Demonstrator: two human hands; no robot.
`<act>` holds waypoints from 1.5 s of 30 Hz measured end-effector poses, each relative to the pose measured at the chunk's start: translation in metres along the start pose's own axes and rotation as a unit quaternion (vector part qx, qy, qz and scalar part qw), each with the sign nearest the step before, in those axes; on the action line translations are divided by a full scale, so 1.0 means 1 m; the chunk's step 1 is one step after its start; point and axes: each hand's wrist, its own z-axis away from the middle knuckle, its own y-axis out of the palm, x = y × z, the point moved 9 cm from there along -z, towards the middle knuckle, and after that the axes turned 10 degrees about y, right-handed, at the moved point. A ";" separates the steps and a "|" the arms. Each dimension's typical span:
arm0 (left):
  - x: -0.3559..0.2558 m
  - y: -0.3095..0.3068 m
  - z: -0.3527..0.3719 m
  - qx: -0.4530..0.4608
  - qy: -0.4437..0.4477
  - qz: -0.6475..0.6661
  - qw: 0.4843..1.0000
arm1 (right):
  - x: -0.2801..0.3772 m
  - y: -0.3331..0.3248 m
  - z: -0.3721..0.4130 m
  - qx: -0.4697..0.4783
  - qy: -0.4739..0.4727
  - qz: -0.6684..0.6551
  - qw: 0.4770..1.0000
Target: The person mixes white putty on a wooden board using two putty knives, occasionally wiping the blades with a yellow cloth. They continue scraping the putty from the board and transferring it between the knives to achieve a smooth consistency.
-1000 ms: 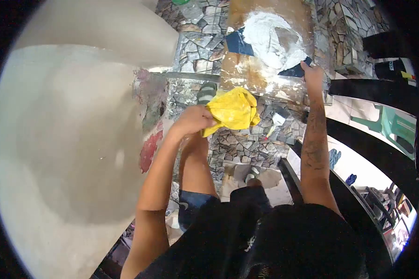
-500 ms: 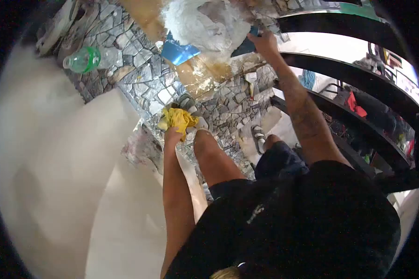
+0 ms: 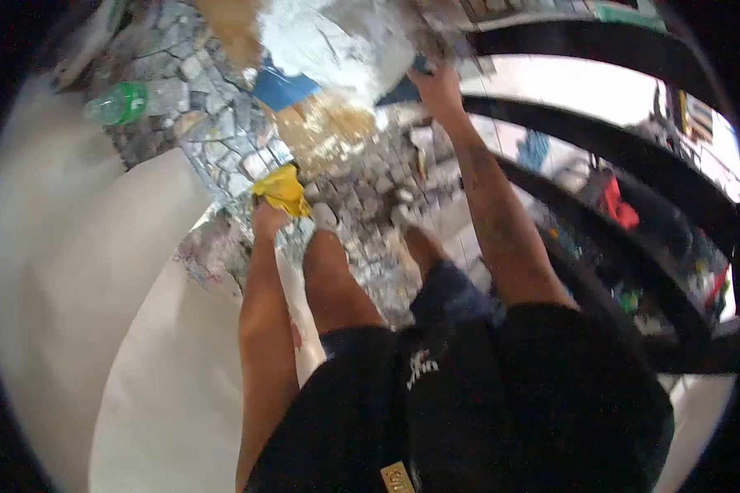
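Observation:
A crumpled yellow cloth (image 3: 282, 191) is gripped in my left hand (image 3: 269, 218), low over the stone-patterned floor near my left foot. Farther off, my right hand (image 3: 438, 89) is closed on a dark blue flat piece (image 3: 400, 92) at the right edge of a white heap (image 3: 333, 49). Motion blur softens that hand's fingers. The white heap looks powdery or like crumpled sheeting. From its left side sticks out a blue flat sheet (image 3: 283, 88), over a brown board (image 3: 311, 127) with white splashes.
A clear bottle with a green label (image 3: 126, 103) lies at upper left. Curved white wall panels (image 3: 66, 238) run along the left. Dark curved stair treads or slats (image 3: 600, 123) rise close on the right, with cluttered things and a red item (image 3: 618, 204) beyond. A paintbrush-like tool (image 3: 422, 148) lies on the floor.
The view has shifted, so both hands and the floor things appear farther left. The yellow cloth has changed shape in my left hand. My right hand stays at the dark blue piece.

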 end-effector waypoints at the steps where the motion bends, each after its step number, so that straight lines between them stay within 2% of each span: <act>1: -0.004 -0.018 -0.010 -0.044 -0.008 0.012 0.999 | 0.011 -0.008 0.003 -0.080 -0.074 -0.019 0.994; 2: -0.009 -0.020 0.000 -0.073 -0.020 0.018 0.997 | -0.024 0.017 -0.008 0.077 0.092 -0.026 0.992; 3: -0.014 -0.012 0.027 -0.086 -0.032 0.019 0.996 | -0.026 0.018 -0.003 0.090 0.080 -0.055 0.991; 4: -0.041 -0.021 0.053 -0.110 0.012 0.092 0.990 | -0.029 0.018 0.000 0.100 0.067 -0.084 0.989; 5: -0.068 -0.041 0.074 -0.142 0.061 0.164 0.974 | -0.027 0.016 0.000 0.065 0.029 -0.119 0.990; 6: -0.049 -0.012 0.079 -0.161 0.052 0.186 0.968 | -0.024 0.015 0.003 0.082 0.030 -0.123 0.989; 8: -0.075 -0.022 0.128 -0.119 -0.006 0.283 0.952 | -0.017 0.012 0.008 0.117 0.033 -0.131 0.984; 9: -0.071 -0.014 0.139 -0.196 0.059 0.295 0.933 | -0.016 0.011 0.009 0.112 0.018 -0.134 0.984; 11: -0.067 -0.013 0.181 -0.236 0.021 0.208 0.949 | -0.025 0.011 0.011 0.146 0.042 -0.132 0.979; 13: -0.061 -0.011 0.220 -0.261 -0.029 0.271 0.926 | -0.037 0.007 0.013 0.149 0.078 -0.125 0.978; 15: -0.040 -0.001 0.240 -0.296 -0.054 0.366 0.880 | -0.033 -0.003 0.014 0.152 0.081 -0.144 0.974; 17: 0.009 0.032 0.245 -0.325 -0.057 0.490 0.807 | -0.044 0.002 0.008 0.124 0.015 -0.164 0.978; 18: 0.014 0.036 0.257 -0.280 -0.142 0.473 0.824 | -0.042 -0.001 0.010 0.147 0.045 -0.165 0.974; 20: -0.013 -0.007 0.301 -0.176 -0.303 0.424 0.835 | -0.038 -0.006 0.015 0.192 0.105 -0.161 0.962; 22: -0.017 -0.019 0.319 -0.132 -0.302 0.397 0.857 | -0.042 -0.001 0.009 0.194 0.093 -0.079 0.973; 24: -0.019 -0.018 0.329 -0.117 -0.265 0.388 0.875 | -0.042 0.000 0.000 0.154 0.024 -0.103 0.982; 26: -0.031 -0.032 0.332 -0.116 -0.223 0.386 0.888 | -0.048 0.008 -0.002 0.189 0.028 -0.107 0.976; 27: -0.036 -0.050 0.329 -0.125 -0.202 0.388 0.891 | -0.044 0.003 0.003 0.255 0.162 -0.067 0.951; 29: -0.042 -0.115 0.309 -0.176 -0.143 0.403 0.887 | -0.032 -0.007 -0.005 0.190 0.065 -0.077 0.977; 32: -0.062 -0.238 0.233 -0.261 0.000 0.468 0.844 | -0.029 0.001 -0.020 0.159 0.052 -0.038 0.985; 34: -0.129 -0.295 0.143 -0.209 0.150 0.500 0.827 | -0.024 0.011 -0.022 0.154 0.074 -0.030 0.985; 35: -0.154 -0.293 0.094 -0.137 0.127 0.604 0.775 | -0.017 0.015 -0.020 0.126 0.063 -0.055 0.989; 36: -0.155 -0.276 0.042 -0.115 0.095 0.580 0.801 | -0.010 0.019 -0.019 0.098 0.050 -0.079 0.991; 37: -0.137 -0.243 -0.018 -0.089 0.040 0.499 0.861 | -0.002 0.023 -0.018 0.087 0.046 -0.083 0.992; 39: -0.137 -0.222 -0.070 0.003 -0.014 0.415 0.910 | 0.026 0.020 -0.016 0.071 0.037 -0.079 0.994; 41: -0.129 -0.236 -0.094 -0.130 -0.006 0.178 0.975 | 0.034 0.023 -0.021 0.077 0.056 -0.101 0.990; 42: -0.130 -0.240 -0.098 -0.190 0.001 0.053 0.980 | 0.028 0.023 -0.019 0.079 0.069 -0.112 0.988; 43: -0.128 -0.231 -0.104 -0.176 0.011 0.049 0.983 | 0.009 0.032 -0.021 0.110 0.120 -0.069 0.984; 45: -0.118 -0.231 -0.116 -0.162 0.029 0.037 0.986 | 0.004 0.036 -0.025 0.078 0.083 -0.052 0.992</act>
